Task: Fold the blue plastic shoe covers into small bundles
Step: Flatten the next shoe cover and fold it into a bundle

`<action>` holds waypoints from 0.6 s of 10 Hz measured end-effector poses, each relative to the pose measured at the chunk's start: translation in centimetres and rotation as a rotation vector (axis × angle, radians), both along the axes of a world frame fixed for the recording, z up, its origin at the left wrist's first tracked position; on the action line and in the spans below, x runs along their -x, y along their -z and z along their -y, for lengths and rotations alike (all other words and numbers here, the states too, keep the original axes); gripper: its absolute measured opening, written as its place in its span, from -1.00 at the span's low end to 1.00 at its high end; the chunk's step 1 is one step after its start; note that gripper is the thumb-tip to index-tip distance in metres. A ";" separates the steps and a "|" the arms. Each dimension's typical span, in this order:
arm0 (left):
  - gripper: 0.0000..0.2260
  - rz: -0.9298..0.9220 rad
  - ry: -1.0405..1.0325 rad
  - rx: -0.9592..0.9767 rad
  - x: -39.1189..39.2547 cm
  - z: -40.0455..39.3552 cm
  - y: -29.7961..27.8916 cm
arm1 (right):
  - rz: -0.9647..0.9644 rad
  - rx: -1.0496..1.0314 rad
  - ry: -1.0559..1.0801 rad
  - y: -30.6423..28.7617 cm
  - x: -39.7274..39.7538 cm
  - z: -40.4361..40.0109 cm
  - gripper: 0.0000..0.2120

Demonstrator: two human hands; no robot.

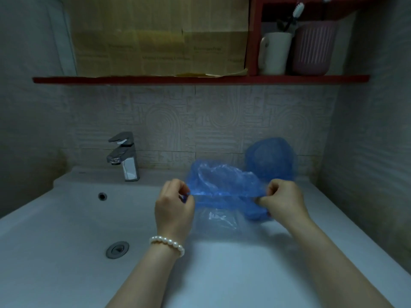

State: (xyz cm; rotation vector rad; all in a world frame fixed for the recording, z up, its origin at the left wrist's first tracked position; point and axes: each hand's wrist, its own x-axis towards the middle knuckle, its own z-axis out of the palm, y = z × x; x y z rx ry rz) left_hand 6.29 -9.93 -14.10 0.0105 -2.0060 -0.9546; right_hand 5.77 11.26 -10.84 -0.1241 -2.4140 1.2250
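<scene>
Head view, looking down on a white sink set in a bathroom worktop. Two bare hands hold a blue shoe cover stretched between them above the basin's right side, near the back edge. The left hand, with a pearl bracelet at its wrist, pinches one end of the cover's gathered edge between curled fingers and thumb; the right hand pinches the opposite end the same way. Pulling the ends apart draws the thin film taut and flat, probably so it can be folded neatly. A second blue cover rests at the worktop's back right corner, leaning against the tiled wall, seemingly waiting its turn. A chrome tap stands at the back edge, to the left of the hands.
</scene>
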 end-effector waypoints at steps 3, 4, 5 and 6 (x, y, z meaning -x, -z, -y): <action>-0.82 0.696 0.106 -0.030 -2.3 2.5 -4.4 | 0.142 0.689 -0.376 -2.3 -1.5 0.0 -0.73; -0.84 0.968 0.246 0.187 -4.3 4.1 -9.3 | 0.455 -0.001 -0.406 -4.0 -1.6 -1.0 -0.64; -0.95 1.226 0.309 0.365 -6.9 4.1 -14.2 | 0.775 -0.826 -0.415 -8.4 -2.6 -1.0 -0.67; -0.97 0.836 0.186 0.292 -6.4 4.3 -17.3 | 0.397 -0.677 -0.329 -13.7 -2.5 -1.3 -0.78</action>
